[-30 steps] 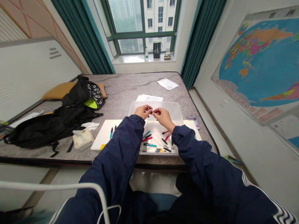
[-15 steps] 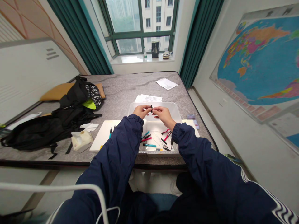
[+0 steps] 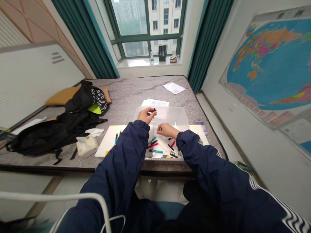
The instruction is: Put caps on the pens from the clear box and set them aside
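Observation:
My left hand (image 3: 146, 115) is raised over the far part of a clear plastic box (image 3: 181, 114). Its thumb and fingertips pinch a small black piece (image 3: 155, 111), too small to name. Lower and to the right, my right hand (image 3: 167, 130) hovers above the box with its fingers drawn together; whatever they may hold is hidden. Inside the box, below both hands, lie a teal pen (image 3: 156, 151), a red pen (image 3: 152, 145), a black pen part (image 3: 174, 155) and several other loose pen parts.
White sheets (image 3: 103, 142) with pens on them lie left of the box. Beyond them are a tissue pack (image 3: 86, 147) and a black backpack (image 3: 46, 134). Papers (image 3: 155, 103) rest behind the box on the grey marbled surface (image 3: 131, 90). A white cable (image 3: 73, 195) crosses the lower left.
My hands, earlier together at the small black piece, are now apart. My right hand has come down toward the pen parts; my left hand keeps the piece raised.

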`<state>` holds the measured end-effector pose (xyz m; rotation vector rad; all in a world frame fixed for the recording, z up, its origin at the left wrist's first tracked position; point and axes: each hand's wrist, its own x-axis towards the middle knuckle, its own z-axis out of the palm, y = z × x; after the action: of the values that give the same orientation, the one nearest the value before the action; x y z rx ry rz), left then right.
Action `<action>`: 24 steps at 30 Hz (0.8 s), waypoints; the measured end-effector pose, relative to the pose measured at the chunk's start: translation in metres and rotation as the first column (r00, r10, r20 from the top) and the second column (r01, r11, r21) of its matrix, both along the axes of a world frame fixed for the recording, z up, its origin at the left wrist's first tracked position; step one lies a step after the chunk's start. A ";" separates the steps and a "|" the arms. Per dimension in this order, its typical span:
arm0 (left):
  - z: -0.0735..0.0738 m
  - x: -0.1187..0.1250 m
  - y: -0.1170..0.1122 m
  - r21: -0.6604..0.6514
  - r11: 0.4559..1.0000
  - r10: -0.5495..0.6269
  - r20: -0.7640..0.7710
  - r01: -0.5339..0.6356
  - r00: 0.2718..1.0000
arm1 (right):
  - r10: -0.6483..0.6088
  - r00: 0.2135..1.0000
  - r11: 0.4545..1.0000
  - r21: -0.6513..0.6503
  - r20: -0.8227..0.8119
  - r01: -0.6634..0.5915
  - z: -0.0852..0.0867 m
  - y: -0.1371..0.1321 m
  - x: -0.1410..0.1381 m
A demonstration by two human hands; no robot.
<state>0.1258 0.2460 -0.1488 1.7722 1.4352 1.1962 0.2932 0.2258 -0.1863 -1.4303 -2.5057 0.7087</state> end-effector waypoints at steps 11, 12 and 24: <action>-0.002 0.001 -0.016 0.029 0.989 -0.140 -0.130 0.144 0.982 | 0.337 0.926 0.935 0.051 0.169 -0.350 -0.010 -0.028 -0.015; -0.002 0.001 -0.017 0.022 0.987 -0.154 -0.153 0.159 0.976 | 0.340 0.923 0.933 0.059 0.180 -0.355 -0.012 -0.029 -0.016; -0.003 0.002 -0.022 -0.038 0.973 -0.229 -0.245 0.226 0.942 | 0.367 0.903 0.919 0.065 0.222 -0.390 -0.014 -0.033 -0.017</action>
<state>0.1280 0.2242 -0.1515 2.0752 1.3198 0.8709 0.2758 0.1923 -0.2003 -1.0329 -2.9777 0.4888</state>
